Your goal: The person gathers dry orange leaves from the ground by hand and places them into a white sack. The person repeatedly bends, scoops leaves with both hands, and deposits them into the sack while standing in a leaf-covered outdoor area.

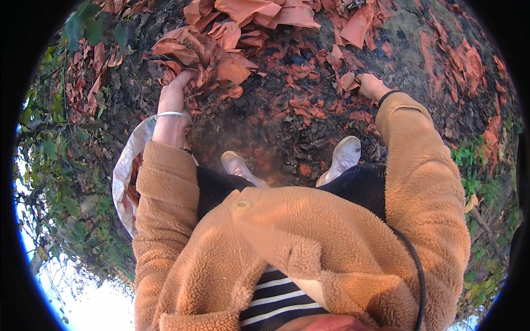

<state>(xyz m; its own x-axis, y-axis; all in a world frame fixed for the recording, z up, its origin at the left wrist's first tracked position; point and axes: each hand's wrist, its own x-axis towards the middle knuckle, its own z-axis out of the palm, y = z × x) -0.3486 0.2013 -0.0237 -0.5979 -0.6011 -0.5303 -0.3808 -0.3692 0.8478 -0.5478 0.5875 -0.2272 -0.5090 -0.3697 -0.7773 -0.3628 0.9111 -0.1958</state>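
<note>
My left hand [174, 93] grips a thick bunch of crumpled red paper-like sheets [194, 47], which spreads past my fingers. To the right, my right hand [372, 86] pinches a small red scrap [348, 81] close to the dark ground. Torn red bits [304, 107] lie between the two hands among dead leaves and soil. Beside my left forearm stands the whitish rim of a sack or similar container [123, 178], with red pieces inside; my sleeve hides most of it.
Larger red sheets [256, 12] are heaped ahead. More scraps lie at the left [87, 78] and on the right-hand slope [466, 66]. Leafy plants [54, 165] line the left edge. My white shoes [345, 155] stand on the littered ground, and slight haze hangs near them.
</note>
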